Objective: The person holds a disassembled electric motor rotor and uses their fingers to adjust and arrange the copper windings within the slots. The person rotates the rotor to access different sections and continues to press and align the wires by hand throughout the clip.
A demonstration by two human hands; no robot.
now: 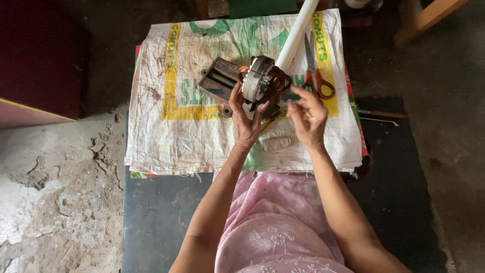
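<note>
My left hand (245,121) grips a round motor stator (257,78) with copper-brown windings, held upright on its edge above a stack of white woven sacks (177,136). My right hand (308,116) is beside it on the right, fingers pinched on a thin dark strip (289,96) that points at the stator's windings. A white plastic pipe (298,33) rises behind the stator toward the top of the view.
Orange-handled scissors (316,71) lie on the sacks at the right. A dark metal plate (218,82) lies left of the stator. A small pale roll (277,143) lies near my wrists. A thin tool (381,114) rests off the sacks' right edge. Cracked concrete floor is at the left.
</note>
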